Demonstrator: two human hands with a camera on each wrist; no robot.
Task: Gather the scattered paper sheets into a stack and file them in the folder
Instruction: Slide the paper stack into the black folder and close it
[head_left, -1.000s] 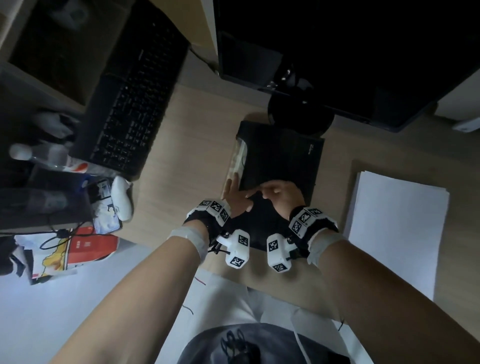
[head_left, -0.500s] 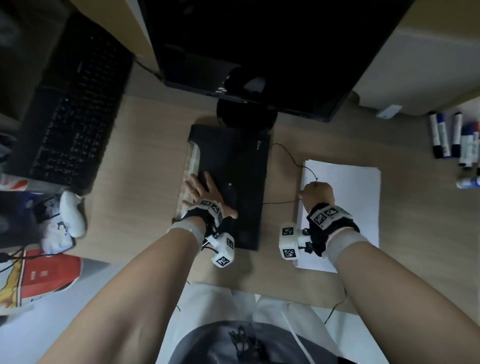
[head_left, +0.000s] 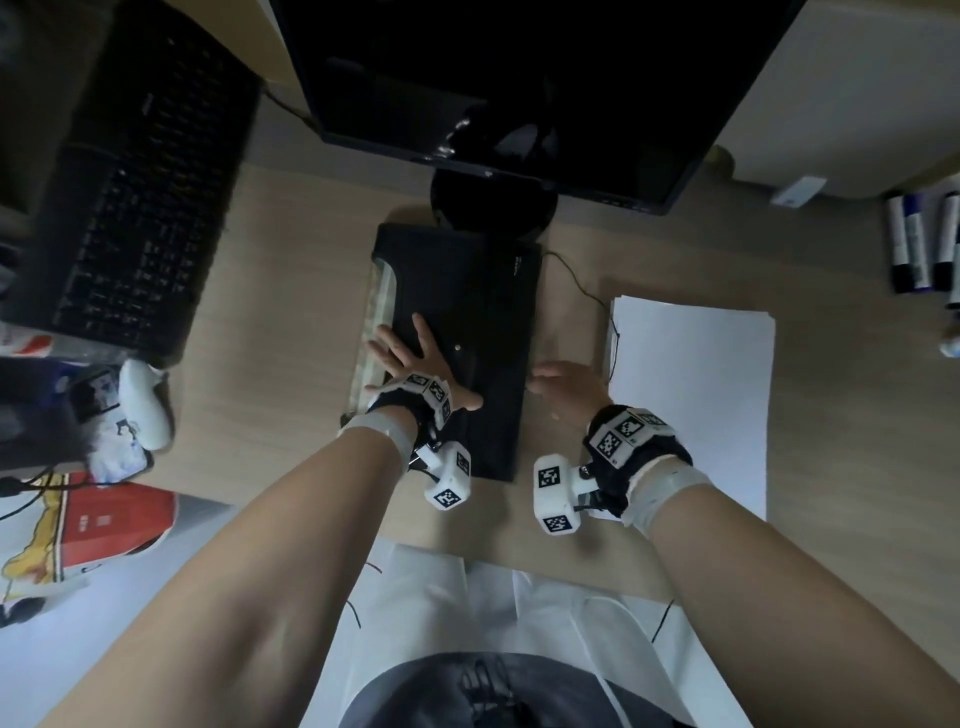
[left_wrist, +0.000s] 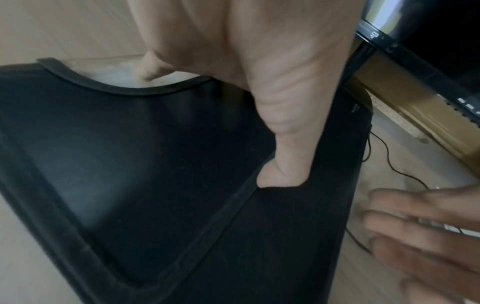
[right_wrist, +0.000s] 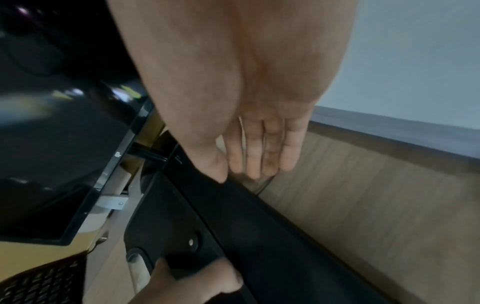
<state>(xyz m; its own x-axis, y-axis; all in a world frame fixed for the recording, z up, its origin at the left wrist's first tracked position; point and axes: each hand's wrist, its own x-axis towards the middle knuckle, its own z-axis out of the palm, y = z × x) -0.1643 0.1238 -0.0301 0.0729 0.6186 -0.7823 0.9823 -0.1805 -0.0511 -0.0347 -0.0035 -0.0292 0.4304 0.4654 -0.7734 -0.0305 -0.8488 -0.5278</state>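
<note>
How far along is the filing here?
Done: the sheets lie gathered in one stack right of the folder. In hand: the left hand presses flat on the shut folder; the right hand, open, is at its right edge. Left: open the folder and put the stack in.

Both hands at black folder, paper stack to the right.
Left hand (head_left: 415, 364) lies flat, fingers spread, on the closed folder (head_left: 483, 322). Right hand (head_left: 569, 384), fingers relaxed, sits at the folder's right edge, between folder and paper stack (head_left: 696, 395). Monitor (head_left: 519, 78) beyond both hands; keyboard (head_left: 135, 208) far left of the left hand.
</note>
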